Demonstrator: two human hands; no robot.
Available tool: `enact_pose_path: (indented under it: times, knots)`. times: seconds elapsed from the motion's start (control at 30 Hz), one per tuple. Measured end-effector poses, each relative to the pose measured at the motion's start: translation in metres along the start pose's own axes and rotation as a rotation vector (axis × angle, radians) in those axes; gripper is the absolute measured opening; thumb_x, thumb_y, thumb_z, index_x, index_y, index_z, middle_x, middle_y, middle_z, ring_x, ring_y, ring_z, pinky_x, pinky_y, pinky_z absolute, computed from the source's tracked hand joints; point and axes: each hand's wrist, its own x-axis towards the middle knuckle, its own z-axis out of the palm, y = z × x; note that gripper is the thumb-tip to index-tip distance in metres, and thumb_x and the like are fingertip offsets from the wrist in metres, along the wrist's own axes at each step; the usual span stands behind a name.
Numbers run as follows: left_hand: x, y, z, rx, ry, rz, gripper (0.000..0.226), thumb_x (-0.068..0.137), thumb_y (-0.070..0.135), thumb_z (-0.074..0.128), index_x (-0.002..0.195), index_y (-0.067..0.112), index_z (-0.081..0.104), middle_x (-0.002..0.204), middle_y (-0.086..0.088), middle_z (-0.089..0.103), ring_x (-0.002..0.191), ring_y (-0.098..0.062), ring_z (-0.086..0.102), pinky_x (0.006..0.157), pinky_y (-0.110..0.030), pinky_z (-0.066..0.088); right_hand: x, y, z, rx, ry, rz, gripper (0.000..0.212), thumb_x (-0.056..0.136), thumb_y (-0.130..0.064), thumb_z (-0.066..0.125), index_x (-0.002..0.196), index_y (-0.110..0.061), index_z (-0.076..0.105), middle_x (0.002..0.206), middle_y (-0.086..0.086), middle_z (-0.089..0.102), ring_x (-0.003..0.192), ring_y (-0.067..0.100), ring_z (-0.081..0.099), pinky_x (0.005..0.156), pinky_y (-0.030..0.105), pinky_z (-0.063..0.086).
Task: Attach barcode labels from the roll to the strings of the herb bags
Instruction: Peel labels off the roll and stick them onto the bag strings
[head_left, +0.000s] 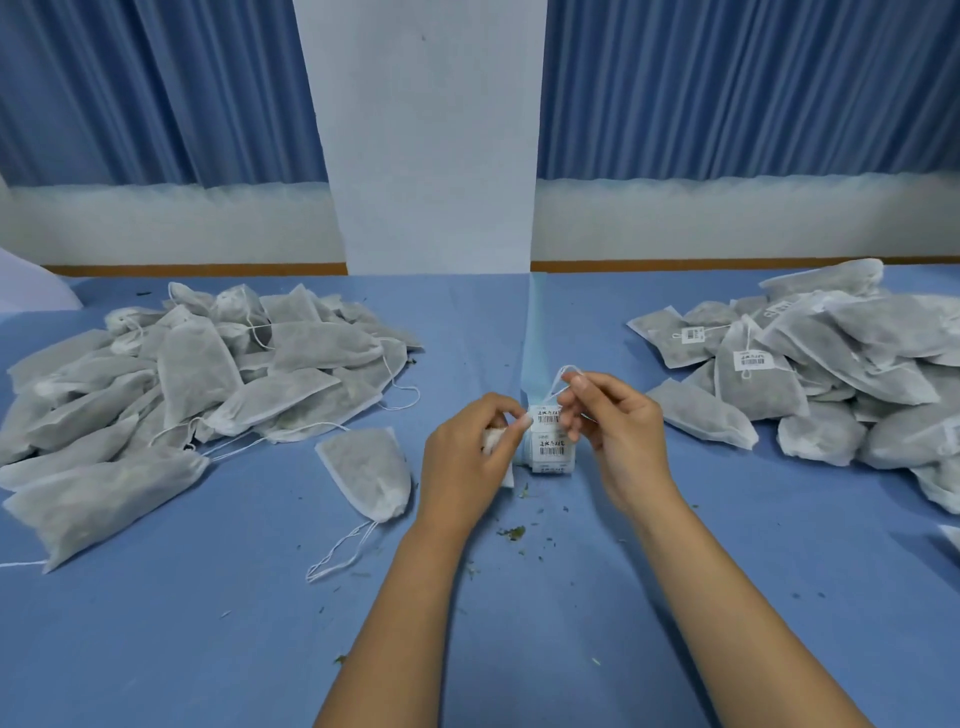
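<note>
Hands (470, 447) (615, 431) pinching looped white string (561, 373), label roll (551, 447) — barcoded

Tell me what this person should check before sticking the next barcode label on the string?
1. Thin white string loop held up by the right hand: ok, pinched above the roll.
2. Grey-white mesh herb bag secured in the left hand: ok, though mostly hidden by the fingers.
3. Roll of white barcode labels on pale blue backing within reach: ok, it lies between the hands.
4. A label peeled free: cannot tell, fingertips cover the edge.
5. Pile of unlabelled grey-white bags close by: ok, at left on the blue table cover.
</note>
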Motion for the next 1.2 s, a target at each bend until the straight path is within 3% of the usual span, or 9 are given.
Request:
enact_pose_path:
  times: [0.1,0.23,0.33,0.5,0.6,0.73,0.87,1.07,1.2]
  knots:
    - [0.003,-0.004,-0.005,-0.073,-0.046,0.0,0.012,0.09,0.025,0.065,0.079,0.02,0.066,0.081,0.014,0.065,0.075,-0.004,0.06,0.068,-0.014,0.04,0.005,0.001,-0.005,-0.012,0.023,0.008,0.016,0.092,-0.008,0.059,0.083,-0.01,0.072,0.066,0.004,0.066,0.049,0.013,0.054,0.05,0.02,0.044]
    - [0.005,-0.005,-0.009,-0.139,-0.092,-0.091,0.014,0.089,0.018,0.069,0.076,0.023,0.067,0.07,0.016,0.066,0.057,0.004,0.053,0.059,-0.007,0.034,0.01,-0.003,-0.013,0.091,0.122,0.034,0.015,0.093,-0.005,0.056,0.084,-0.008,0.068,0.064,-0.001,0.064,0.051,0.011,0.057,0.044,0.017,0.041]
    - [0.006,0.002,-0.011,-0.256,-0.106,-0.091,0.013,0.086,0.018,0.069,0.074,0.019,0.071,0.072,0.01,0.069,0.065,-0.002,0.061,0.064,-0.013,0.042,0.012,-0.005,-0.02,0.091,0.195,0.061,0.014,0.093,-0.006,0.056,0.084,-0.007,0.066,0.063,-0.004,0.066,0.053,0.008,0.058,0.046,0.016,0.042]
    - [0.007,0.012,-0.018,-0.652,0.003,-0.17,0.02,0.091,0.015,0.06,0.086,0.018,0.078,0.095,0.001,0.076,0.1,-0.011,0.068,0.087,-0.013,0.045,0.001,0.009,-0.014,-0.778,-0.018,-0.294,0.014,0.083,-0.003,0.066,0.072,-0.01,0.07,0.063,-0.005,0.066,0.054,0.01,0.052,0.056,0.019,0.041]
    - [0.008,0.01,-0.019,-0.589,-0.002,-0.189,0.021,0.094,0.008,0.058,0.105,0.015,0.075,0.111,0.008,0.073,0.114,-0.005,0.062,0.092,-0.011,0.044,-0.007,0.014,-0.006,-0.98,-0.213,-0.507,0.012,0.078,0.0,0.07,0.073,-0.011,0.071,0.064,-0.01,0.062,0.058,0.008,0.048,0.06,0.016,0.037]
    - [0.007,-0.002,-0.019,-0.201,-0.074,-0.069,0.024,0.092,0.006,0.063,0.109,0.019,0.074,0.116,0.014,0.07,0.112,0.001,0.062,0.096,-0.023,0.049,-0.012,0.008,-0.003,-0.895,-0.3,-0.656,0.007,0.079,-0.005,0.07,0.074,-0.009,0.073,0.063,-0.004,0.063,0.058,0.014,0.049,0.058,0.019,0.038]
    - [0.005,-0.001,-0.016,-0.046,-0.249,-0.062,0.01,0.085,0.012,0.073,0.088,0.019,0.079,0.094,0.016,0.074,0.092,-0.004,0.068,0.086,-0.038,0.053,-0.017,0.0,-0.002,-0.72,-0.224,-0.623,0.008,0.082,-0.008,0.068,0.075,-0.009,0.073,0.067,-0.003,0.067,0.062,0.019,0.056,0.057,0.027,0.043]
    - [0.002,0.014,-0.013,-0.219,-0.311,-0.125,0.008,0.081,0.01,0.077,0.078,0.017,0.077,0.103,0.008,0.063,0.087,0.002,0.061,0.078,-0.01,0.041,-0.011,-0.001,-0.004,-0.414,-0.023,-0.261,0.019,0.084,-0.006,0.069,0.071,-0.02,0.07,0.063,-0.007,0.067,0.064,0.006,0.06,0.062,0.021,0.047]
    - [-0.001,0.022,-0.008,-0.289,-0.174,-0.128,0.015,0.083,0.005,0.073,0.076,0.018,0.074,0.084,0.008,0.071,0.081,-0.004,0.064,0.076,-0.015,0.045,-0.006,0.002,-0.004,-0.348,0.005,-0.125,0.015,0.083,-0.003,0.069,0.072,-0.014,0.071,0.061,-0.005,0.068,0.057,0.0,0.057,0.054,0.008,0.041]
